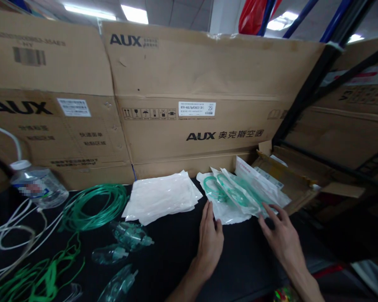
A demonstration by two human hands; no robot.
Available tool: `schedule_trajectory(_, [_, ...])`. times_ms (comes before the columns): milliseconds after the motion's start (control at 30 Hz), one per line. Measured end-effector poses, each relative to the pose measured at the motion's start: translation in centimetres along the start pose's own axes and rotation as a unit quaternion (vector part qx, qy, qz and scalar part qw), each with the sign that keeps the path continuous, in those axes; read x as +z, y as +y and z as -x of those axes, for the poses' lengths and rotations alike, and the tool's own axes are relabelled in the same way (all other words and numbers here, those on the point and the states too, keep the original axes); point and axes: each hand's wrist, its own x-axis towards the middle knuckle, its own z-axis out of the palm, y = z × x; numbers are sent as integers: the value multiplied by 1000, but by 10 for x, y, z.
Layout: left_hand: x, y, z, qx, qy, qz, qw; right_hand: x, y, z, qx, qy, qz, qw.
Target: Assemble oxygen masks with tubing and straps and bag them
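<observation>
Upright cardboard (189,75) printed AUX backs the black desk (242,256) before you. The packets (222,196) lie overlapping between your hands, beside the open box (305,178) on the right. Your left hand (210,241) grasps nothing, its fingers loosely straightened at the packets' near left edge; your right hand (280,235) has its fingers spread and released at their right end, though firm contact I cannot tell. White pouches (162,195) lie just left, then masks (130,237), a green coil (118,199) and a bottle (45,186).
</observation>
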Motion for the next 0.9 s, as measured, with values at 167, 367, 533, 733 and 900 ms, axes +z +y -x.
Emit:
schedule_trajectory(167, [0,1,-1,4,-6,-17,1000,17,8,-10,-13,-16,-14,1000])
schedule_trajectory(367, [-8,3,5,13,-6,-29,999,15,-4,-25,6,31,-57,998])
schedule_trajectory(533, [-10,8,0,13,-8,-10,1000,15,-17,-25,-21,-9,-77,997])
schedule_trajectory(733, [-13,9,-2,-17,-8,33,999,4,-6,-8,-36,-25,-60,997])
schedule_trajectory(900, [-18,13,11,-45,-17,58,997,-28,-6,10,-24,0,-55,998])
